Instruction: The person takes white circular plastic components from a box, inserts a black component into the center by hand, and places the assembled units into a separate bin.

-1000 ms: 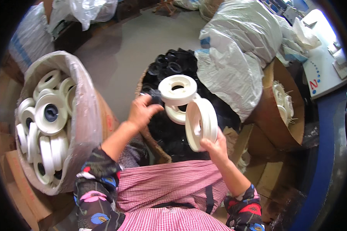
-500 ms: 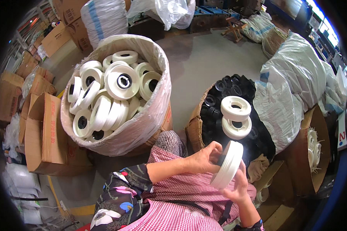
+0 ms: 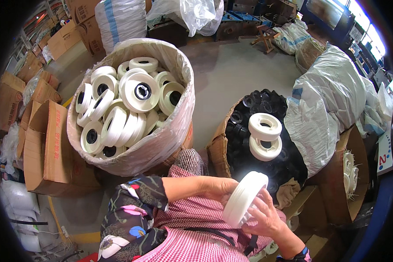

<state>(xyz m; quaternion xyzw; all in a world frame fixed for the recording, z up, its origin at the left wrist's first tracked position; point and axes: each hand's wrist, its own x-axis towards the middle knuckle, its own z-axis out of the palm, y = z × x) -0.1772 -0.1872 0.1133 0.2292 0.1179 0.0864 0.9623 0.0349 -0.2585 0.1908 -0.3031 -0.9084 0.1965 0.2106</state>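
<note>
A white plastic wheel (image 3: 243, 200), round with a grooved rim, is held tilted on edge in front of my lap. My left hand (image 3: 221, 188) grips it from the left, its fingertips hidden behind the wheel. On the other side my right hand (image 3: 266, 217) is closed on it, fingers bent over the near face and hub. Just beyond lie two more white wheels, an upper ring (image 3: 265, 126) and a lower ring (image 3: 265, 148), on a heap of black plastic parts (image 3: 241, 131) in a cardboard box (image 3: 217, 150).
At left stands a large lined container (image 3: 185, 87) of white wheels with black hubs. Open cartons (image 3: 52, 148) are farther left. White woven sacks (image 3: 323, 100) crowd the right, beside a carton (image 3: 360, 187) with white parts. A crumpled cloth (image 3: 288, 193) lies at the black heap's near edge.
Both hands have brought the wheel slightly left and closer to me. My left hand has slid behind it, and my right fingers have shifted onto its face.
</note>
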